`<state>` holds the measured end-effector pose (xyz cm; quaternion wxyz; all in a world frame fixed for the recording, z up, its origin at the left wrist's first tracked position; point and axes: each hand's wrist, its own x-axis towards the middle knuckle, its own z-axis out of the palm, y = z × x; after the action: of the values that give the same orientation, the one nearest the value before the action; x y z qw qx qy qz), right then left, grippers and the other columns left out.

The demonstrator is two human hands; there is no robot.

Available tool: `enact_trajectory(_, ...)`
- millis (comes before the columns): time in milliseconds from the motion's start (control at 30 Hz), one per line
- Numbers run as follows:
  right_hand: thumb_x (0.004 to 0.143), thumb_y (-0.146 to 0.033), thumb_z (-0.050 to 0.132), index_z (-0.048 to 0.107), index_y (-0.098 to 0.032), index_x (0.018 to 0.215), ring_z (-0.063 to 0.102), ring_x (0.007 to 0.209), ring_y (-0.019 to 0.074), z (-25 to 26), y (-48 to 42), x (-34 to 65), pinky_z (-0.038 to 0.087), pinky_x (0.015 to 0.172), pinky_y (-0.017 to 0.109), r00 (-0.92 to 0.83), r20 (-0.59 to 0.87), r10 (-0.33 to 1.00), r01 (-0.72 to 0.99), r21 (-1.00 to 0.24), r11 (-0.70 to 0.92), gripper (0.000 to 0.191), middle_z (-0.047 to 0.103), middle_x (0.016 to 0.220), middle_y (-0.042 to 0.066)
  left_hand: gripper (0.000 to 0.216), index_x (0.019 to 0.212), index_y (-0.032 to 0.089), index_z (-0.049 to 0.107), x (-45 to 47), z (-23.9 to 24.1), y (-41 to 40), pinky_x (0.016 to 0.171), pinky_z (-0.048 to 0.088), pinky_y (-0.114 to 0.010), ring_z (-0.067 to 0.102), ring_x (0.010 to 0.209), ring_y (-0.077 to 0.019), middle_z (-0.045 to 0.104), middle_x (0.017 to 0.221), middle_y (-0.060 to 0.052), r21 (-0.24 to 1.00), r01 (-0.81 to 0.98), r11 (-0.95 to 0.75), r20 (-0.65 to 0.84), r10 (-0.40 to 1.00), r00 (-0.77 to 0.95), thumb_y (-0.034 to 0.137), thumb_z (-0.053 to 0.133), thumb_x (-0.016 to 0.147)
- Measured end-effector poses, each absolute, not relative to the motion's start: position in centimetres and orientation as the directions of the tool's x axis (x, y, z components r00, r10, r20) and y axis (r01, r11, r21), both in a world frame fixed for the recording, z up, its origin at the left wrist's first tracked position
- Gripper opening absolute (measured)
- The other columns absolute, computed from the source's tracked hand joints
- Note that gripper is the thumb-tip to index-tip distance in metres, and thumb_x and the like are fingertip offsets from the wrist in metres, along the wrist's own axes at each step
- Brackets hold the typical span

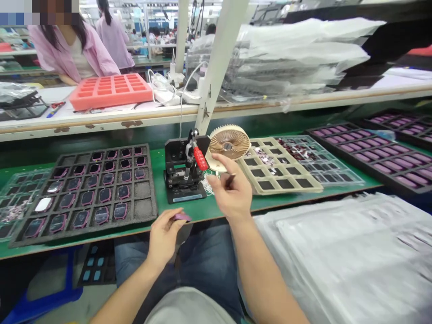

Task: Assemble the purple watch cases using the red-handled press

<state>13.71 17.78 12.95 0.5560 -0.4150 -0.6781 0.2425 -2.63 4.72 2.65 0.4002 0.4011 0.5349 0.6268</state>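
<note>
My left hand [164,236] pinches a small purple watch case [182,218], seen nearly edge-on, over the front edge of the green bench. My right hand [232,191] is raised beside a black toggle-clamp press [186,168], thumb and forefinger apart. Its fingertips are close to the red clamp handle [200,158]; I cannot tell whether they touch it. A dark spot shows between the fingers, too small to name. Left of the press lies a grey foam tray [143,208] with several purple-framed watches [81,219], a few of its pockets bare.
Behind my right hand stands a round fan [229,143]. Right of it are a beige tray [286,183] of small parts, a clear tray [337,168] and a black tray [401,155] of purple pieces. White wrapped sheets [351,256] lie front right. A co-worker [74,49] sits beyond the shelf.
</note>
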Motion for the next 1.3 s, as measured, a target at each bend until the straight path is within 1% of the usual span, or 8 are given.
enact_trajectory(100, 0.1, -0.033, 0.069, 0.069, -0.032, 0.138, 0.072, 0.12, 0.027, 14.0, 19.7, 12.5, 0.062, 0.099, 0.041, -0.311, 0.726, 0.613, 0.276, -0.548, 0.789, 0.038, 0.066, 0.147, 0.006, 0.026, 0.124, 0.022, 0.075, -2.2, 2.6, 6.9, 0.095, 0.062, -0.04, 0.076, 0.105, -0.0254, 0.077, 0.117, -0.013, 0.962, 0.191, -0.194, 0.249, 0.911, -0.327, 0.022, 0.067, 0.099)
enact_trajectory(233, 0.104, -0.021, 0.061, 0.068, -0.033, 0.136, 0.073, 0.122, 0.0246, 13.9, 20.7, 11.3, 0.061, 0.104, 0.04, -0.271, 0.848, 0.456, 0.231, -0.402, 0.886, 0.035, 0.073, 0.138, 0.004, 0.029, 0.119, 0.023, 0.078, -1.4, 2.0, 10.4, 0.099, 0.061, -0.043, 0.074, 0.107, -0.0261, 0.077, 0.115, -0.011, 0.839, 0.457, -0.297, 0.438, 0.866, -0.24, 0.012, 0.058, 0.101)
enact_trajectory(433, 0.105, -0.037, 0.063, 0.06, -0.027, 0.145, 0.079, 0.091, 0.0238, 19.8, 23.2, 10.3, 0.063, 0.075, 0.035, 0.011, 0.851, 0.526, 0.303, -0.504, 0.809, 0.041, 0.08, 0.119, 0.008, 0.027, 0.113, 0.019, 0.078, -1.2, 0.6, 13.5, 0.089, 0.066, -0.041, 0.077, 0.097, -0.0257, 0.08, 0.105, -0.012, 0.739, 0.573, -0.355, 0.549, 0.81, -0.206, 0.009, 0.057, 0.1)
enact_trajectory(633, 0.104, -0.035, 0.064, 0.075, -0.02, 0.092, 0.067, 0.061, 0.0145, 15.4, 22.6, 13.0, 0.053, 0.063, 0.027, 0.203, 0.855, 0.477, 0.464, -0.513, 0.722, 0.023, 0.076, 0.076, 0.003, 0.025, 0.114, 0.022, 0.079, -2.2, 0.6, 11.1, 0.097, 0.062, -0.047, 0.073, 0.104, -0.0264, 0.08, 0.109, -0.01, 0.726, 0.587, -0.358, 0.553, 0.811, -0.191, 0.013, 0.059, 0.102)
enact_trajectory(800, 0.107, -0.028, 0.057, 0.078, -0.023, 0.107, 0.079, 0.091, 0.0192, 3.4, 20.2, 14.4, 0.061, 0.082, 0.028, -0.267, 0.652, 0.71, 0.447, -0.569, 0.69, 0.022, 0.082, 0.104, 0.006, 0.026, 0.12, 0.026, 0.077, -2.6, 1.5, 6.9, 0.099, 0.062, -0.04, 0.074, 0.109, -0.0232, 0.079, 0.114, -0.007, 0.744, 0.592, -0.309, 0.528, 0.816, -0.237, 0.014, 0.061, 0.103)
enact_trajectory(933, 0.106, -0.023, 0.053, 0.073, -0.027, 0.131, 0.074, 0.12, 0.0234, 0.7, 21.4, 13.5, 0.062, 0.092, 0.033, -0.536, 0.367, 0.76, 0.59, -0.48, 0.649, 0.032, 0.071, 0.141, 0.005, 0.033, 0.131, 0.025, 0.073, -2.3, 2.1, 5.1, 0.099, 0.063, -0.033, 0.075, 0.112, -0.0224, 0.078, 0.12, -0.009, 0.7, 0.659, -0.276, 0.568, 0.774, -0.28, 0.015, 0.06, 0.102)
enact_trajectory(1167, 0.098, -0.022, 0.066, 0.079, -0.025, 0.119, 0.08, 0.099, 0.0295, 3.1, 24.5, 12.3, 0.061, 0.082, 0.035, -0.633, 0.241, 0.736, 0.657, -0.336, 0.675, 0.025, 0.082, 0.108, 0.009, 0.029, 0.125, 0.028, 0.078, -1.8, 0.7, 4.7, 0.096, 0.064, -0.032, 0.077, 0.107, -0.0224, 0.079, 0.116, -0.008, 0.662, 0.707, -0.25, 0.671, 0.619, -0.409, 0.018, 0.063, 0.102)
enact_trajectory(1300, 0.097, -0.015, 0.063, 0.077, -0.028, 0.124, 0.078, 0.105, 0.0266, 3.0, 24.2, 13.0, 0.061, 0.087, 0.034, -0.659, 0.25, 0.71, 0.616, -0.361, 0.7, 0.032, 0.081, 0.117, 0.005, 0.032, 0.124, 0.028, 0.077, -1.9, 1.4, 5.2, 0.098, 0.063, -0.031, 0.077, 0.107, -0.0207, 0.079, 0.116, -0.006, 0.597, 0.753, -0.275, 0.735, 0.565, -0.376, 0.012, 0.063, 0.1)
